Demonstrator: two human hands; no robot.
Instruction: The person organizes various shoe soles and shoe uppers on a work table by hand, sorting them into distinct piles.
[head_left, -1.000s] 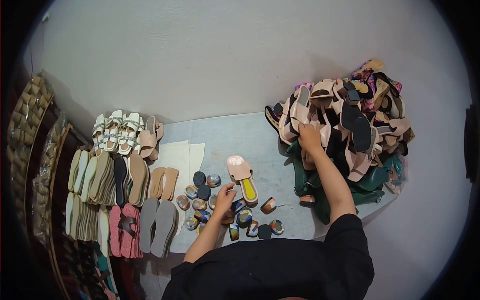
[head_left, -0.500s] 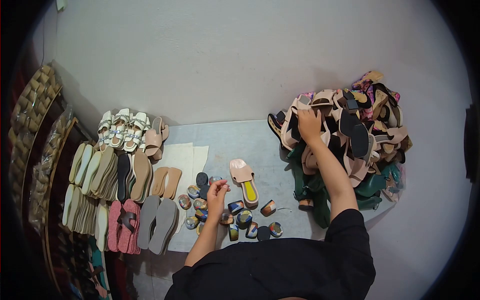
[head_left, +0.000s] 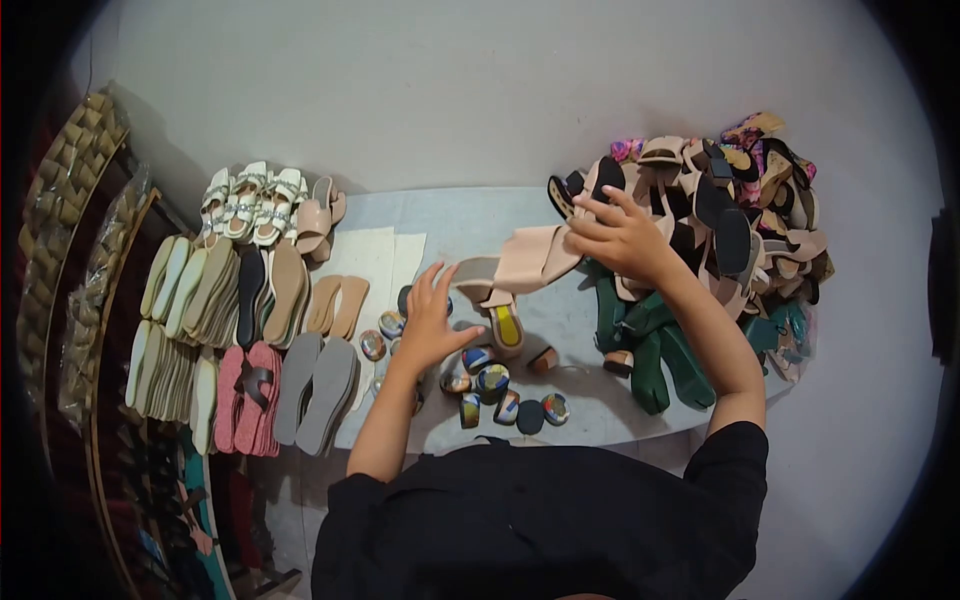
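My right hand [head_left: 622,238] grips one end of a pale pink slide sandal [head_left: 530,258], lifted over the table from the pile side. Close to the sandal's other end, my left hand [head_left: 432,325] is open, thumb and fingers spread apart. Partly covered beneath lies another pink sandal, its yellow insole [head_left: 506,324] showing. Multicoloured shoe heels [head_left: 492,380] are scattered around my left hand, some of them behind it.
A heap of pink sandals [head_left: 728,245] fills the table's right side, with green shoe lasts [head_left: 648,382] along its front. Stacked insoles [head_left: 205,318], grey soles [head_left: 328,395], pink soles [head_left: 240,405] and white sandals [head_left: 240,210] stand at left. A rack [head_left: 100,300] borders them.
My right hand has come away from the heap leftward, bringing a pink sandal over the one on the table. My left hand has opened and spread toward it. The camera view has shifted.
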